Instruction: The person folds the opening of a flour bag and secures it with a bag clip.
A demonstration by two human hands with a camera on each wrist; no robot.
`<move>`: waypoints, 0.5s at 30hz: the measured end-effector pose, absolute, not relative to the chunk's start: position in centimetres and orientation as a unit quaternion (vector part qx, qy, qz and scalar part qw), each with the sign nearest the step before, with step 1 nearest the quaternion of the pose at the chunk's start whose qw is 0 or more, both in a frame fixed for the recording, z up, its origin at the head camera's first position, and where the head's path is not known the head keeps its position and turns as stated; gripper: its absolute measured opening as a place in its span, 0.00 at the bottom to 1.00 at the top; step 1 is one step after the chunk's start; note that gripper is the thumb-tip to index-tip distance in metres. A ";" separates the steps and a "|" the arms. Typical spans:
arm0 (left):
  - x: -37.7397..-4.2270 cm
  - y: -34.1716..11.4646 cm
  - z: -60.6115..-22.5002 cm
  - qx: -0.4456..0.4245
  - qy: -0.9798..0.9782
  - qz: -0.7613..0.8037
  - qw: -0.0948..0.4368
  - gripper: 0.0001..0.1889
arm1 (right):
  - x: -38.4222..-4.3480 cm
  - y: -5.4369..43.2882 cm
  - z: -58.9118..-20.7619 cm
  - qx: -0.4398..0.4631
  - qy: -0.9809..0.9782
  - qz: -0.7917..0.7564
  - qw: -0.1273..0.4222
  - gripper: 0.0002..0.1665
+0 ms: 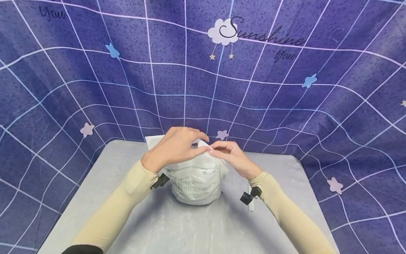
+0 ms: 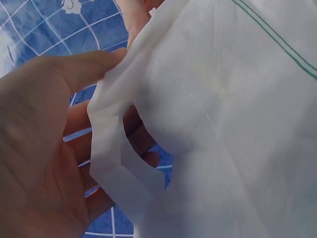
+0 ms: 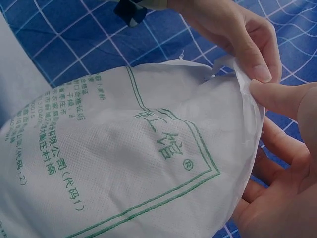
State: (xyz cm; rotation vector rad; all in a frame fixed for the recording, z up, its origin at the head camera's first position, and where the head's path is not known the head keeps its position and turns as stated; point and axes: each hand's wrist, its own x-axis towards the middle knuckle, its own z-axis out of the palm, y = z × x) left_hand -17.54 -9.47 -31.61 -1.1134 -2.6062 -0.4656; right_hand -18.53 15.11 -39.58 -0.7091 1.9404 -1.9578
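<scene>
A white cloth bag [image 1: 196,187] with green printed lettering stands upright and full on the table between my hands. My left hand [image 1: 176,146] grips its top edge, thumb on the near side and fingers behind. In the left wrist view, a cut-out handle strip [image 2: 106,148] lies across those fingers, some of which show through the hole. My right hand [image 1: 236,158] pinches the same top edge a little to the right, thumb and fingertips close to the left thumb. A white flap [image 1: 153,141] with a stitched edge sticks out left of my left hand.
The table [image 1: 269,229] has a pale grey cover. A blue-purple gridded cloth [image 1: 158,77] with stars and a cloud hangs behind and at the sides. Black devices are strapped at both wrists, one below the right wrist [image 1: 250,195]. A thin white strip [image 1: 251,205] shows beneath it.
</scene>
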 end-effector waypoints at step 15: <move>-17.7 -9.9 -31.6 -0.393 -0.893 -0.177 0.133 0.09 | -18.4 15.0 -39.5 -0.234 0.686 -0.675 0.141 0.15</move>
